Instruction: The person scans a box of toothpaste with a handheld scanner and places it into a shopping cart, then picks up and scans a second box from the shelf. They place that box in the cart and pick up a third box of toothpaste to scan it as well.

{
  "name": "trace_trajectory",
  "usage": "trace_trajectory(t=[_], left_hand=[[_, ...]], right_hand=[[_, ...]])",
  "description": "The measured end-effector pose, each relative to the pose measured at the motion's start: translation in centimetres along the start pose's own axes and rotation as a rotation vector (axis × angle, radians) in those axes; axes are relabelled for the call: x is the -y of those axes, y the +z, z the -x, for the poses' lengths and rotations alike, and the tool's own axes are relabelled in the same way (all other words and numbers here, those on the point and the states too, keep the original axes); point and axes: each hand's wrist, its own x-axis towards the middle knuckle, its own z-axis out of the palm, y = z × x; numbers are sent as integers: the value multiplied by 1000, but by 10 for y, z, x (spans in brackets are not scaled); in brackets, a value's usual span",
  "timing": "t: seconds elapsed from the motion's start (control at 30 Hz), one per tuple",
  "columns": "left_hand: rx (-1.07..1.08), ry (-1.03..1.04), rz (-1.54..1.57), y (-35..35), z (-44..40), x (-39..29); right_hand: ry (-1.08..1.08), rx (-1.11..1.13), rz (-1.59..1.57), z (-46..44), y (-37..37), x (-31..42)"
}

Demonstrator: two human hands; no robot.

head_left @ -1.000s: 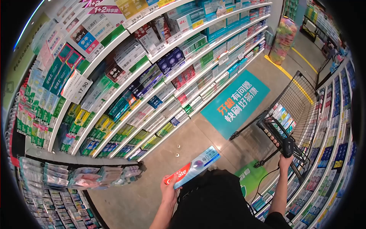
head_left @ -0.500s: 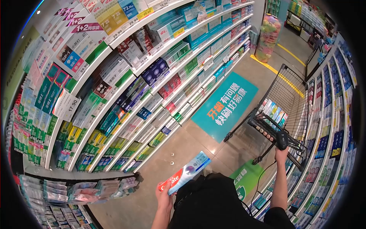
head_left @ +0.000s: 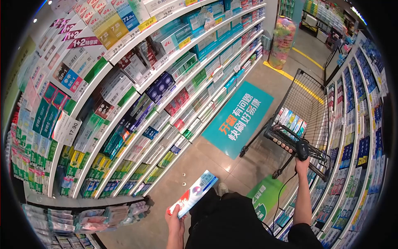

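Both my hands full, left hand [head_left: 176, 225] grasping the near end of a red-and-white toothpaste box [head_left: 197, 192] slanting forward, right hand [head_left: 302, 166] clasping a black corded device [head_left: 302, 149], shopping cart [head_left: 272, 135] just beyond it.

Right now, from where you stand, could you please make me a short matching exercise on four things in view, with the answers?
Column 1
1. Toothpaste box
2. Shopping cart
3. Larger floor sign
4. Black handheld device

Column 2
A. Teal, with orange and white lettering
B. In the right hand
C. Carrying several boxes
D. In the left hand

Right pairs: 1-D, 2-C, 3-A, 4-B
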Motion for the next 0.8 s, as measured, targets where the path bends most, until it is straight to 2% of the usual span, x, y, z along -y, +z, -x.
trace_trajectory(t=[0.1,0.2,0.23,0.27,0.3,0.33,0.37,0.4,0.43,0.47,0.5,0.53,0.63,0.67,0.77,0.8], left_hand=[[17,-24,-32,2,-16,0],[6,-46,-52,6,-32,0],[-4,-62,-55,10,-37,0],[22,-97,-79,22,-45,2],[226,-35,-121,34,-44,-5],[322,-117,-99,38,-53,-11],[407,-205,-91,47,-65,-20],[508,-87,-297,66,-68,-26],[619,55,-480,83,-67,-30],[711,233,-628,96,-58,-32],[795,429,-731,106,-46,-34],[850,647,-831,114,-44,-42],[691,93,-493,154,-49,-61],[1028,895,-961,160,-61,-73],[990,596,-859,175,-95,-74],[1123,749,-939,193,-81,-89]], right_hand=[[19,-12,-45,2,1,4],[-83,-132,-65,7,7,6],[122,-119,35,13,5,28],[88,-98,184,-2,19,-25],[173,-71,146,6,14,-4],[194,-96,208,6,17,-5],[120,-50,178,4,19,-18],[188,58,85,10,-2,42],[9,-75,204,4,17,-3],[66,-27,201,3,4,18],[-71,-39,231,1,-16,31],[-85,-57,238,1,-18,32],[-128,-84,187,13,-13,30],[-122,-67,151,13,15,26],[-65,-119,141,20,23,29],[-59,-132,143,20,31,24]])
